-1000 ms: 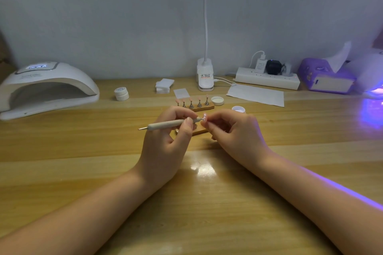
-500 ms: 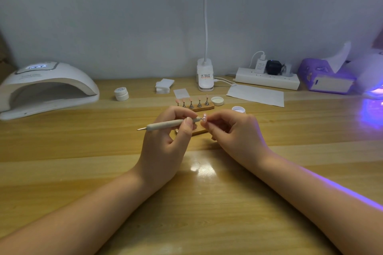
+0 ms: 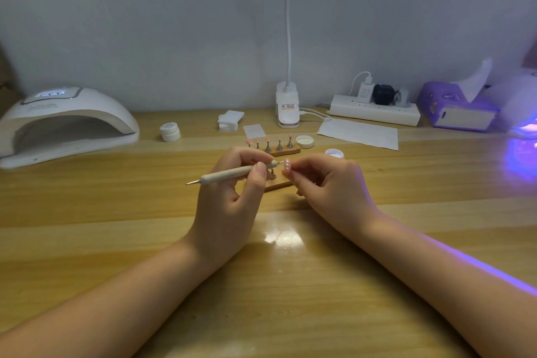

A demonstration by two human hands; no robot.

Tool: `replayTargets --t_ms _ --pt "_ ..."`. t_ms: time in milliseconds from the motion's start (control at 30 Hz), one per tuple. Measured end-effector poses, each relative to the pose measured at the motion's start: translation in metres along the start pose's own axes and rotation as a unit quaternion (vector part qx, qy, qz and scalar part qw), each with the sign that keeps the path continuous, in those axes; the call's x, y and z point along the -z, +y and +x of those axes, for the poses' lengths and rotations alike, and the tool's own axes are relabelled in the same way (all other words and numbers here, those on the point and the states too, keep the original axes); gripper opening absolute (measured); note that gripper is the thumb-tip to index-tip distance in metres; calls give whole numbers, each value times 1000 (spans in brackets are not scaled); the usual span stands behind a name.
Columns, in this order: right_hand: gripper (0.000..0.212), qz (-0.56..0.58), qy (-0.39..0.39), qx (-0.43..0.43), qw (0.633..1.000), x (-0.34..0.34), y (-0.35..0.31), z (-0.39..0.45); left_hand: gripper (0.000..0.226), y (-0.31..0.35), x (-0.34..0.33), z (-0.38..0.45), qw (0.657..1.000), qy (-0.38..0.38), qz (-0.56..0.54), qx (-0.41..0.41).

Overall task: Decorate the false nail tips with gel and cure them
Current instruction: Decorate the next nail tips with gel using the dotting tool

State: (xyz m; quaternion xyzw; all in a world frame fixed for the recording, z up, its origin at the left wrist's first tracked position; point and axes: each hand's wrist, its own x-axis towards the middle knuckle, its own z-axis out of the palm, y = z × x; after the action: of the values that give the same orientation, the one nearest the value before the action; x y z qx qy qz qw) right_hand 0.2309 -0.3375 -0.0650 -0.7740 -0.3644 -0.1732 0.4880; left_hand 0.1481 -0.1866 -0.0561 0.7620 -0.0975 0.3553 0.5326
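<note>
My left hand [image 3: 229,197] grips beige dotting pen [image 3: 232,174]; right hand [image 3: 325,183] pinches small pink nail tip [image 3: 287,165]; pen tip blurred at the nail; wooden stand [image 3: 277,184] mostly hidden behind fingers.

Two hands [image 3: 229,197], five standing nail tips [image 3: 268,145], two jars [image 3: 170,132].

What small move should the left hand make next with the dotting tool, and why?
Probably ease the dotting tool in the left hand slightly right to touch its tip to the nail tip. The right hand pinches that tip, which seems to carry pale dots already, and the tool's tip sits just beside it.
</note>
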Motion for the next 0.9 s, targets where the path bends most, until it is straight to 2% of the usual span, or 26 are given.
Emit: replayTargets --t_ms 167,900 --pt "12 15 13 0 1000 1 0 0 14 1 0 0 1000 15 -2 7" --pt "13 0 11 22 1000 1 -2 0 13 -1 -2 0 999 -29 14 1"
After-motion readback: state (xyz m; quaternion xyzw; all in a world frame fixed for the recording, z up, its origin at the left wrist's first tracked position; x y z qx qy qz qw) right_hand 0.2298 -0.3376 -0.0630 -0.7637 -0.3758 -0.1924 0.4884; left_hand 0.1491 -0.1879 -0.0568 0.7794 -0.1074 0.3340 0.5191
